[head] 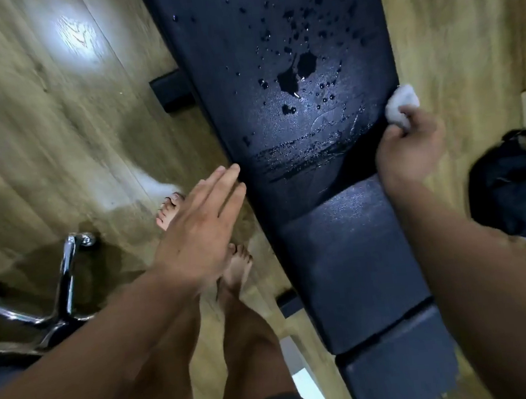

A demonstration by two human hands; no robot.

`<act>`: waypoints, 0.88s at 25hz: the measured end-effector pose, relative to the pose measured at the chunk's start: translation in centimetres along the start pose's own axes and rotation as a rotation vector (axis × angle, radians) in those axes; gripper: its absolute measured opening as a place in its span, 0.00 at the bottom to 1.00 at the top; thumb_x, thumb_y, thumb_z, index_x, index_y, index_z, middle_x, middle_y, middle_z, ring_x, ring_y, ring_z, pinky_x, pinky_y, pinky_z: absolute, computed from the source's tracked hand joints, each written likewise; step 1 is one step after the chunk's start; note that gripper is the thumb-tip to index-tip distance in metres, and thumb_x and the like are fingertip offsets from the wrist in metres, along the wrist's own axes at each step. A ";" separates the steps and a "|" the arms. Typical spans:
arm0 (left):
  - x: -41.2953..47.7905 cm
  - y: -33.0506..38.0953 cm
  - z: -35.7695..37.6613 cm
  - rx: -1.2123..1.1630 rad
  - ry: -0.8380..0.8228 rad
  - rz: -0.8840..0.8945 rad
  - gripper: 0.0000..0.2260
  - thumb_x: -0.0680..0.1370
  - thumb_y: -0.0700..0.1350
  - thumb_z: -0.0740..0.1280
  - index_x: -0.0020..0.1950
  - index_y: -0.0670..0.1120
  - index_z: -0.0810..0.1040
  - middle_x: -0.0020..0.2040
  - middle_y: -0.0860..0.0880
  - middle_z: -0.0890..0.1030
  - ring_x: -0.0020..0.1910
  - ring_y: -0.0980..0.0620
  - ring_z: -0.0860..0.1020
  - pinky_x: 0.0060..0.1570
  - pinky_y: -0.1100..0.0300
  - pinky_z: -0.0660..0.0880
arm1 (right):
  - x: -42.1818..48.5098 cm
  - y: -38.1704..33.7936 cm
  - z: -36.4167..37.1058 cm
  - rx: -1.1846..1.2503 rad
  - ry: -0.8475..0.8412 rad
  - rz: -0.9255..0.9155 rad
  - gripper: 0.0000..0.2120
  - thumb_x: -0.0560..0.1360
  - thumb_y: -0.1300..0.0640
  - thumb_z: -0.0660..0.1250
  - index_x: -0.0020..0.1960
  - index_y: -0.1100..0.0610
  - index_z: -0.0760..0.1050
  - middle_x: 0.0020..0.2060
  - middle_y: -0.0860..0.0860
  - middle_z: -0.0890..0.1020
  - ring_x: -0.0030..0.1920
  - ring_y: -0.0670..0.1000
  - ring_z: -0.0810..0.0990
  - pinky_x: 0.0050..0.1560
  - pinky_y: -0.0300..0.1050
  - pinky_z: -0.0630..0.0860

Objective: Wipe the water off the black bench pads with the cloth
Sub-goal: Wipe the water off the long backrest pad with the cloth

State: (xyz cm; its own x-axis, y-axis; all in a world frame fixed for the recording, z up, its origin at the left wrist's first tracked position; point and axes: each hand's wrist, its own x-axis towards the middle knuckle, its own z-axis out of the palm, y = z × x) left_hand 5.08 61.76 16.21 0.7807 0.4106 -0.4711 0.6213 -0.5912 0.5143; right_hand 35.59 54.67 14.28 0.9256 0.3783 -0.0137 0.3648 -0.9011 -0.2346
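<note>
Right hand (410, 151) clamps a small balled white cloth (401, 104) at the right edge of the long black textured pad (239, 90); left hand (199, 217) lies flat, fingers straight, tips at the pad's left edge; beaded water droplets (307, 63) sit beyond the smeared streaks (299, 156); the risk, I'd say: that small wad saturates and only smears, or pushes water onto the wooden floor (43, 139) near bare feet (238, 262); there's a faint embossed mark on the pad, unreadable.

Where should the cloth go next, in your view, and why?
Probably the right hand should sweep the cloth left and a little farther up the long pad: the cloth sits at the pad's right edge, a smeared streak lies beside it, and puddles and drops lie beyond that.
</note>
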 end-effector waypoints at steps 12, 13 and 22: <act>0.4 1.0 0.2 -0.094 0.236 -0.040 0.27 0.68 0.34 0.54 0.67 0.35 0.73 0.69 0.38 0.72 0.70 0.39 0.70 0.66 0.43 0.70 | 2.2 1.1 -1.3 -0.051 -0.131 -0.266 0.21 0.66 0.62 0.57 0.53 0.55 0.82 0.51 0.58 0.81 0.53 0.58 0.78 0.54 0.37 0.69; 0.6 1.2 0.4 -0.110 0.255 -0.073 0.27 0.68 0.33 0.55 0.68 0.35 0.73 0.70 0.39 0.72 0.70 0.40 0.70 0.67 0.44 0.70 | 2.7 0.9 -1.0 -0.049 -0.096 -0.156 0.21 0.65 0.62 0.57 0.53 0.56 0.81 0.51 0.58 0.81 0.52 0.58 0.79 0.54 0.39 0.70; 2.9 2.8 -4.0 -0.374 0.606 -0.390 0.28 0.60 0.33 0.57 0.59 0.40 0.77 0.61 0.43 0.77 0.62 0.47 0.75 0.64 0.56 0.71 | -17.3 -6.8 -1.3 0.076 -1.121 -0.728 0.15 0.73 0.61 0.66 0.59 0.54 0.79 0.60 0.53 0.78 0.62 0.57 0.74 0.58 0.47 0.72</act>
State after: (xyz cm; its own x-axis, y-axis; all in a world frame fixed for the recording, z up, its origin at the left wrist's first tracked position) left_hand 9.31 64.09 19.15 0.3376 0.9072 -0.2511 0.7538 -0.1008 0.6493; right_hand 17.21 54.03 17.38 -0.0714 0.7655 -0.6394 0.6956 -0.4213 -0.5820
